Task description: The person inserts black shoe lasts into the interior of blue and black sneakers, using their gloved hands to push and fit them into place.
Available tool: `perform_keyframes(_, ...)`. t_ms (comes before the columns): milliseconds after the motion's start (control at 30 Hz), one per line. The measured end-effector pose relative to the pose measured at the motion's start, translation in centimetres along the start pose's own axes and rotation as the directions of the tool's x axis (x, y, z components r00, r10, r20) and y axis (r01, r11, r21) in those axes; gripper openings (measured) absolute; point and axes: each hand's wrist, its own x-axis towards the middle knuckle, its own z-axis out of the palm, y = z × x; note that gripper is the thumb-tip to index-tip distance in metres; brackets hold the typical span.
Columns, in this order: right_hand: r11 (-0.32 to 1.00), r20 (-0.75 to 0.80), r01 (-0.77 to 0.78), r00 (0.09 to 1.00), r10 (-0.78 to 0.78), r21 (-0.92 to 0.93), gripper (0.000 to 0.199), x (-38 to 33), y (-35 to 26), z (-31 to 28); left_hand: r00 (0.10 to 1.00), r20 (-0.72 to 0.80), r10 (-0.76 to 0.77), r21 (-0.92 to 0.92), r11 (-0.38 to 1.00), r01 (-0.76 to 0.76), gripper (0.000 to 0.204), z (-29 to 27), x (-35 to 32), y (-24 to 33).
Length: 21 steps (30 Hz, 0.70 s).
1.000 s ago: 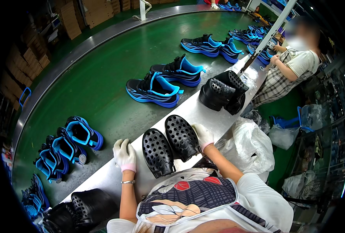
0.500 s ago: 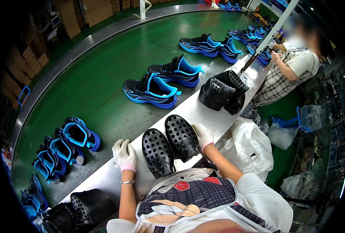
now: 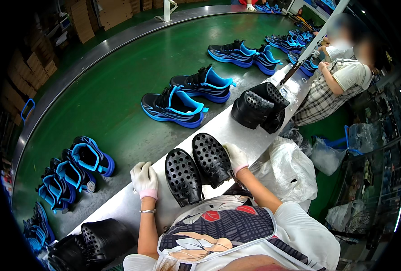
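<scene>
A pair of black shoe-shaped forms [image 3: 184,177], full of round holes, stands upright on the metal ledge against my body. My left hand [image 3: 144,179], in a white glove, rests on the ledge's outer edge to their left, fingers laid over the rim and holding nothing I can see. Beside the right form, my gloved right hand [image 3: 237,158] lies close against its side with the fingers extended; part of it is hidden. Past the ledge, a pair of black and blue sneakers [image 3: 173,108] sits on the green conveyor belt [image 3: 114,104].
More black perforated forms [image 3: 253,108] stand farther along the ledge, and others [image 3: 108,239] at lower left. Several sneakers [image 3: 87,156] ride the belt on the left. A white post [image 3: 315,43] rises at right, near a co-worker [image 3: 331,90]. White plastic bags [image 3: 290,167] hang beside me.
The sneakers on the belt have shifted slightly toward the left. My hands and the black forms keep their places. At right, the co-worker's arms have moved a little.
</scene>
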Motion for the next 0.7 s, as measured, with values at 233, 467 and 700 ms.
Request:
perform_keyframes(233,0.999,-0.031,0.025,0.999,-0.025,0.020,0.020,-0.03,0.35,0.26,1.000,0.006,-0.001,0.010,1.000,0.001,0.016,0.05,0.06,0.20)
perform_keyframes(467,1.000,0.003,0.023,1.000,-0.023,-0.007,0.020,-0.04,0.55,0.22,1.000,0.008,0.007,0.006,1.000,-0.007,0.016,0.02,0.02,0.09)
perform_keyframes(700,0.999,0.066,0.008,0.998,-0.005,-0.047,0.025,-0.07,0.36,-0.10,1.000,0.005,-0.001,-0.005,1.000,0.001,0.016,0.10,0.03,0.18)
